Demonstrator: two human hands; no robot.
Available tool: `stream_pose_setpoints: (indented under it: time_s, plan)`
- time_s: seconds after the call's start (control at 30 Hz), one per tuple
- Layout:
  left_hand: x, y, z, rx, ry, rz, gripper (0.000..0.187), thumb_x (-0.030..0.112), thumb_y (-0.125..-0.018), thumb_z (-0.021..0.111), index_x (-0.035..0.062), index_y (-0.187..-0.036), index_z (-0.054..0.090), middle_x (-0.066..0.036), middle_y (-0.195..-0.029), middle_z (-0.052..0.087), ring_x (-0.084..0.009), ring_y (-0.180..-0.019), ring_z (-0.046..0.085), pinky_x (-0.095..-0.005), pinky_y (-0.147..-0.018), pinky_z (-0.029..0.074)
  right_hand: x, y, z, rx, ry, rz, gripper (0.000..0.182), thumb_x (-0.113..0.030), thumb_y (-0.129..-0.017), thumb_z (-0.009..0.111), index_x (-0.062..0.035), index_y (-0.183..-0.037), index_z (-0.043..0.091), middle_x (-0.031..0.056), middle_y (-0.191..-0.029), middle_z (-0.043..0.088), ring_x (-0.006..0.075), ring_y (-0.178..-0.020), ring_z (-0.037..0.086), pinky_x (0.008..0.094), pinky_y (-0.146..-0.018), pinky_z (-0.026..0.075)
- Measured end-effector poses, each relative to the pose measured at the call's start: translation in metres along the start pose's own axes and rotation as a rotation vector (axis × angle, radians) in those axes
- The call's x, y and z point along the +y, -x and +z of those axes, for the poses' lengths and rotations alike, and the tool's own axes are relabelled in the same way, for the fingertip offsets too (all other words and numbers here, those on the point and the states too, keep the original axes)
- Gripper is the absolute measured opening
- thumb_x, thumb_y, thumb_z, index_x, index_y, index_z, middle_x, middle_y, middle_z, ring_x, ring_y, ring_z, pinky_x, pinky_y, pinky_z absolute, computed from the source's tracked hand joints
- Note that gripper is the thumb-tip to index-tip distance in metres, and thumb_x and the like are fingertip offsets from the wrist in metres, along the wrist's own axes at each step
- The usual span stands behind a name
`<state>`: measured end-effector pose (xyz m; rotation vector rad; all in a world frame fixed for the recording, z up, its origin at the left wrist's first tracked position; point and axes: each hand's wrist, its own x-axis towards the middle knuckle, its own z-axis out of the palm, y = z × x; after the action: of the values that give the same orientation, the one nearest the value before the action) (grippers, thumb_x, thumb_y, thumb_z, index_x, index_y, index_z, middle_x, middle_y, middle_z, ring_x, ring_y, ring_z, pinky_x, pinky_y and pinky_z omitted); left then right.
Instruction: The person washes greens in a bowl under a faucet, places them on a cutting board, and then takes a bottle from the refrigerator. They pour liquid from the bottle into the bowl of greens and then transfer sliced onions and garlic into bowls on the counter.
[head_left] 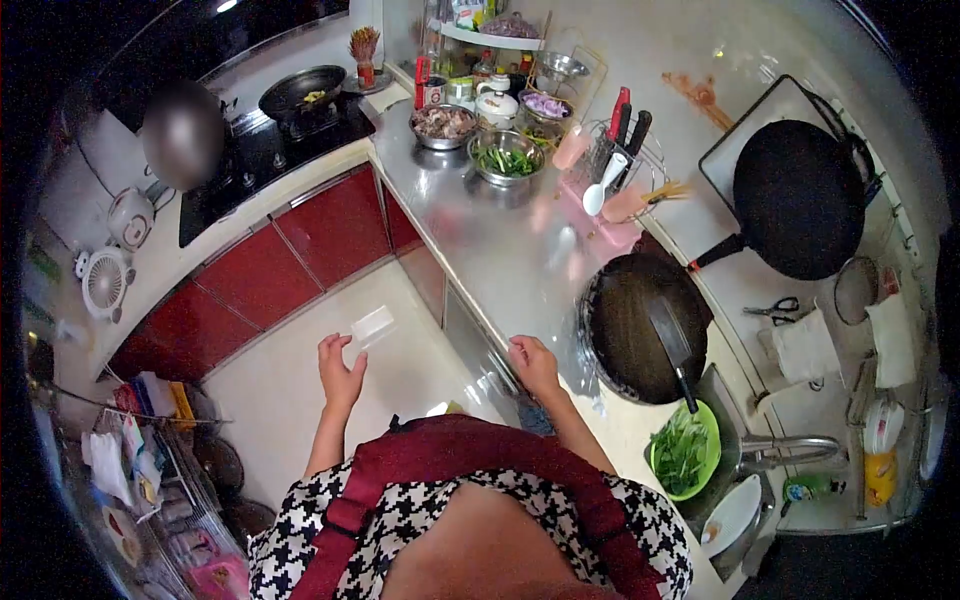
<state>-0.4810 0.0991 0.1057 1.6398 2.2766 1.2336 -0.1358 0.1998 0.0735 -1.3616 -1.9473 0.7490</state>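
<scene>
My left hand (342,372) hovers over the pale floor, its thumb and bent fingers apart with nothing between them. By the front edge of the steel counter (470,250), my right hand (536,366) is loosely bent and holds nothing that I can see. To the right of it, a cleaver (672,335) lies across a round, dark cutting board (625,325). Farther back on the counter stand a steel bowl of cut meat (443,125) and a steel bowl of chopped greens (506,158).
A wok (303,92) with some food sits on the stove (262,150) at the back left. Leafy greens fill a green basket (686,450) at the sink (728,425). A knife rack (625,150) stands by the wall, where a black pan (800,200) hangs. Left is a wire shelf (175,480).
</scene>
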Motion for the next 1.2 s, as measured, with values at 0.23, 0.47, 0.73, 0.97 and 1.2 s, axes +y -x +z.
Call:
stream_pose_setpoints:
  time_s: [0.23, 0.47, 0.73, 0.97, 1.2]
  plan:
    - [0.014, -0.033, 0.021, 0.039, 0.015, -0.022, 0.035, 0.014, -0.070, 0.067, 0.0035, -0.101, 0.055, -0.017, -0.113, 0.046, -0.0319, -0.107, 0.045, -0.0376, -0.091, 0.038, 0.013, -0.057, 0.022, -0.135, 0.032, -0.028, 0.022, -0.019, -0.082, 0.057, -0.0085, -0.100, 0.057, 0.0106, -0.091, 0.061, 0.0236, -0.081, 0.062, 0.0339, -0.070, 0.048]
    - [-0.029, -0.058, 0.016, 0.003, -0.006, -0.098, 0.035, 0.013, -0.070, 0.067, 0.0045, -0.102, 0.055, -0.016, -0.112, 0.047, -0.0313, -0.105, 0.047, -0.0379, -0.089, 0.039, 0.006, -0.102, 0.047, -0.130, 0.023, 0.020, 0.019, -0.022, -0.082, 0.056, -0.0072, -0.093, 0.061, 0.0114, -0.087, 0.062, 0.0228, -0.074, 0.062, 0.0320, -0.066, 0.048]
    - [-0.089, -0.160, 0.003, -0.024, 0.059, -0.009, 0.033, 0.013, -0.073, 0.065, 0.0029, -0.103, 0.054, -0.017, -0.110, 0.048, -0.0322, -0.105, 0.046, -0.0376, -0.090, 0.038, -0.020, -0.166, 0.102, -0.011, 0.098, 0.108, 0.018, -0.022, -0.082, 0.055, -0.0090, -0.093, 0.062, 0.0112, -0.086, 0.063, 0.0261, -0.072, 0.060, 0.0339, -0.065, 0.047]
    - [-0.139, -0.240, -0.014, -0.100, 0.034, 0.035, 0.030, 0.013, -0.073, 0.066, 0.0023, -0.099, 0.055, -0.014, -0.102, 0.053, -0.0300, -0.102, 0.050, -0.0371, -0.087, 0.039, -0.084, -0.223, 0.132, 0.088, 0.093, 0.175, 0.019, -0.022, -0.081, 0.055, -0.0091, -0.092, 0.061, 0.0120, -0.086, 0.062, 0.0290, -0.076, 0.060, 0.0377, -0.066, 0.047]
    - [-0.167, -0.275, 0.013, -0.205, 0.172, 0.048, 0.028, 0.011, -0.072, 0.065, 0.0019, -0.097, 0.055, -0.013, -0.096, 0.054, -0.0289, -0.093, 0.052, -0.0366, -0.081, 0.042, -0.051, -0.241, 0.124, 0.239, -0.128, 0.502, 0.019, -0.024, -0.080, 0.058, -0.0070, -0.087, 0.063, 0.0095, -0.076, 0.064, 0.0201, -0.068, 0.061, 0.0319, -0.063, 0.048]
